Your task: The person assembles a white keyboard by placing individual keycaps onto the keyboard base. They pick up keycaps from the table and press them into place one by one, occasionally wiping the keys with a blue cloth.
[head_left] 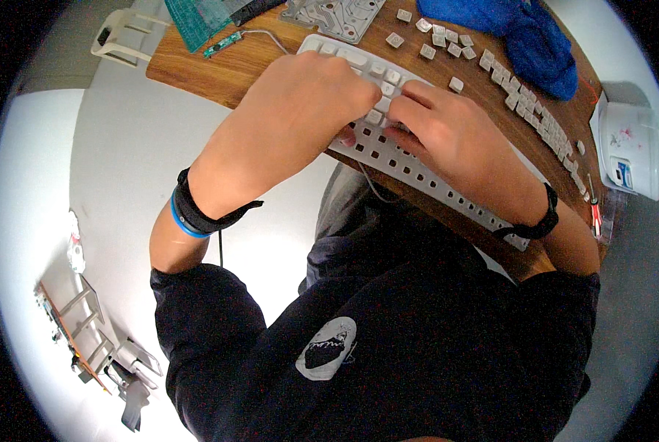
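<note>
A white keyboard [418, 174] lies slantwise along the table's near edge. White keycaps fill part of its left end, while rows of square holes show bare along the rest. My left hand [292, 110] is closed over the near left part of the keyboard, knuckles up, gripping it, with a thumb tip at the near edge. Close beside it, my right hand [454, 132] has its fingers bent and pressed together at the seated keycaps [390, 76]. Whatever sits between those fingertips is hidden.
Loose keycaps [539, 118] lie in a curved row on the wooden table [197, 70], beside a blue cloth [521, 44]. A metal plate with traces [337, 16], a small green circuit board [222, 44] and a green mat [193, 22] are farther back. A red-handled screwdriver [596, 214] lies right.
</note>
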`<state>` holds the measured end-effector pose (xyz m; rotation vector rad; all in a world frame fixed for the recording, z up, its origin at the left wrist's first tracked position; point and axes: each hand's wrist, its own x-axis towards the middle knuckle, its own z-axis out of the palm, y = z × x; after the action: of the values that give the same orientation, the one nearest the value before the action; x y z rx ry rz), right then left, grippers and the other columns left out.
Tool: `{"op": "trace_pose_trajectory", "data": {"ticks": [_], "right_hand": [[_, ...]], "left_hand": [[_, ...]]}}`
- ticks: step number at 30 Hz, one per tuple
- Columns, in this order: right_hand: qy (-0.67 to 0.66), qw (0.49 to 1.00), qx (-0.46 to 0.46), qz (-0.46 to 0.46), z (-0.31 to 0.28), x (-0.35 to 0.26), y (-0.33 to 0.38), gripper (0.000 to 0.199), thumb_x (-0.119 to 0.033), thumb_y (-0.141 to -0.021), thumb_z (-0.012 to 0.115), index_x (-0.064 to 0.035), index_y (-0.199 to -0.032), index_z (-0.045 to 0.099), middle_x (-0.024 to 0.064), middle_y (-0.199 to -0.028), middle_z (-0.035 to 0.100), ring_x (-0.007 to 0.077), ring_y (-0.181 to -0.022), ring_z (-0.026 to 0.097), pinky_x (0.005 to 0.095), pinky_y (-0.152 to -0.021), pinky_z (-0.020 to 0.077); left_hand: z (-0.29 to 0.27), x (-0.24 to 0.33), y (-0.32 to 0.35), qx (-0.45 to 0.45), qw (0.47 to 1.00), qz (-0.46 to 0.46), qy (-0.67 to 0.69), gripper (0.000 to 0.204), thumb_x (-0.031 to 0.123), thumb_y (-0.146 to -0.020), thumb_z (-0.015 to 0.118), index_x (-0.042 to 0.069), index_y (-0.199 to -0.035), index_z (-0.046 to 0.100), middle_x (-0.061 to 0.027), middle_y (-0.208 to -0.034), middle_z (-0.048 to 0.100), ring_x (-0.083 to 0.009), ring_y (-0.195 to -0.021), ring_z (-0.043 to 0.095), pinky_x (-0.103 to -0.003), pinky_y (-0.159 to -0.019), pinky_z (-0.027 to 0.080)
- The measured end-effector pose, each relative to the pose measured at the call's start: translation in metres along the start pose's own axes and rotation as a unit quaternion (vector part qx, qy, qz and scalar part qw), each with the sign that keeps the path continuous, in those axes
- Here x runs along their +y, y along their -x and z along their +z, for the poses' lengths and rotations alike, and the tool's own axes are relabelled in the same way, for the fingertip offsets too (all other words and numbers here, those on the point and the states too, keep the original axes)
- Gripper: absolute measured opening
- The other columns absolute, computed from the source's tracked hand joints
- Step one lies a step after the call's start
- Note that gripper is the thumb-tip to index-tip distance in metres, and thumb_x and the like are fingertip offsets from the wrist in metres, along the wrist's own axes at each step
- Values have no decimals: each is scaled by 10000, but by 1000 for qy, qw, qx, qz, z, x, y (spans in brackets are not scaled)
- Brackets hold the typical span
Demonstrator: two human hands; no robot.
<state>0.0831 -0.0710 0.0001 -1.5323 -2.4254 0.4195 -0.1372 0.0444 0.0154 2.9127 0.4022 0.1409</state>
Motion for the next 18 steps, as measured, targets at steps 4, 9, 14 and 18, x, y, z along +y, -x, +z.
{"op": "trace_pose_trajectory", "data": {"ticks": [4, 9, 14, 18], "right_hand": [[6, 999, 36, -14, 5, 0, 5, 140, -96, -940, 747, -17, -1030, 675, 150, -1008, 628, 381, -928, 689, 490, -768, 574], [49, 997, 15, -52, -4, -4, 4, 148, -97, -928, 642, -1, -1034, 682, 177, -1041, 660, 391, -958, 718, 481, -812, 611], [47, 996, 41, -59, 4, 3, 9, 148, -117, -931, 665, -31, -1045, 705, 153, -1034, 660, 371, -960, 716, 469, -813, 610], [-58, 994, 80, -35, 2, 12, 23, 161, -174, -968, 716, -38, -1054, 707, 138, -1071, 670, 370, -992, 714, 464, -833, 609]], "left_hand": [[-3, 5, -2, -18, 1000, -12, -2, 350, 136, -789, 886, 80, -1099, 733, -149, -992, 769, -399, -1009, 751, -515, -832, 600], [-3, 5, -1, -17, 1000, -11, 0, 341, 125, -797, 878, 80, -1104, 736, -145, -1019, 779, -396, -1009, 760, -507, -835, 612], [-1, 6, 1, -2, 1000, -23, 4, 346, 121, -798, 879, 74, -1107, 729, -147, -1043, 784, -394, -1006, 761, -505, -838, 614], [-4, 7, -3, -18, 1000, -20, 1, 389, 133, -813, 874, 76, -1165, 719, -143, -1064, 786, -401, -1039, 755, -511, -855, 610]]}}
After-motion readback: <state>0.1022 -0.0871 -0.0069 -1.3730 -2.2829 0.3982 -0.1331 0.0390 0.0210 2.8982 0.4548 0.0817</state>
